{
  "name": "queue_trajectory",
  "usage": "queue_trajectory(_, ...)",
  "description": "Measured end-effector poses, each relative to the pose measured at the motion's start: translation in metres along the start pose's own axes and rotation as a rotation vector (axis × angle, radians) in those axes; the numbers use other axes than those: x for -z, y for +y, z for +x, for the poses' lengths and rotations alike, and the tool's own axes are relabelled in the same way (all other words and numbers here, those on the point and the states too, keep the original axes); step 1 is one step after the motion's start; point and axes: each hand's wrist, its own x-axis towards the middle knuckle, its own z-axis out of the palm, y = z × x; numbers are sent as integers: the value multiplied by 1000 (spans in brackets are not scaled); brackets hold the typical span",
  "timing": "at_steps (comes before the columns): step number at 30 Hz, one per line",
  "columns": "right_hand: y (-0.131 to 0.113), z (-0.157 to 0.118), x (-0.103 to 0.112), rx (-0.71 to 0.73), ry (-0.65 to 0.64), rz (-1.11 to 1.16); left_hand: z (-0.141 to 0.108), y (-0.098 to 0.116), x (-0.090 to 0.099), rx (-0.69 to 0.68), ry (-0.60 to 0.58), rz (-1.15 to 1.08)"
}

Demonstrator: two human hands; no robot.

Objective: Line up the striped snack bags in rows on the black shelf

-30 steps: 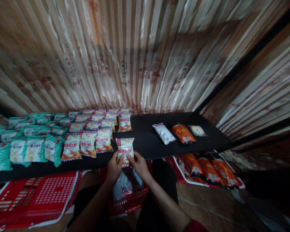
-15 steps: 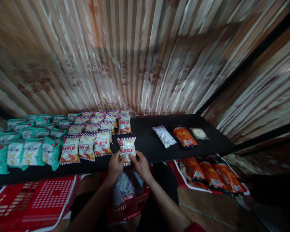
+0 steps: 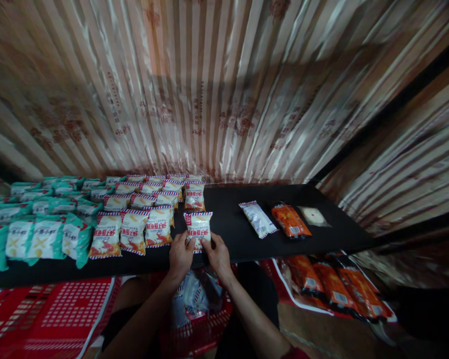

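A small snack bag [image 3: 198, 227], white and orange with red lettering and a striped top seal, stands upright near the front edge of the black shelf [image 3: 224, 219]. My left hand [image 3: 181, 255] grips its lower left side, thumb on the front. On the other lower corner, my right hand [image 3: 218, 253] holds it the same way. Just left of it are rows of matching snack bags [image 3: 159, 225], with a single one [image 3: 194, 196] behind. The undersides of my fingers are hidden.
Teal snack bags [image 3: 47, 237] fill the shelf's left end. To the right lie a silvery-white bag [image 3: 257, 219], an orange bag [image 3: 291, 219] and a pale packet [image 3: 312, 216]. Below are a red basket [image 3: 71, 309], one with blue-white bags [image 3: 194, 294] and one with orange bags [image 3: 333, 284]. A striped curtain [image 3: 217, 99] hangs behind.
The view has shifted slightly, so the shelf's right side sits a little lower and farther right. Both hands keep hold of the same snack bag, in nearly the same place.
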Motion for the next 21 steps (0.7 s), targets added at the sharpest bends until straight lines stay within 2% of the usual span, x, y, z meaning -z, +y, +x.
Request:
queue_trajectory(9,1,14,-6,-33,12,7,10,6,-5,15,67,52)
queue_trajectory(21,0,33,-15,-35,55,22,22,2,-21,-21,202,-40)
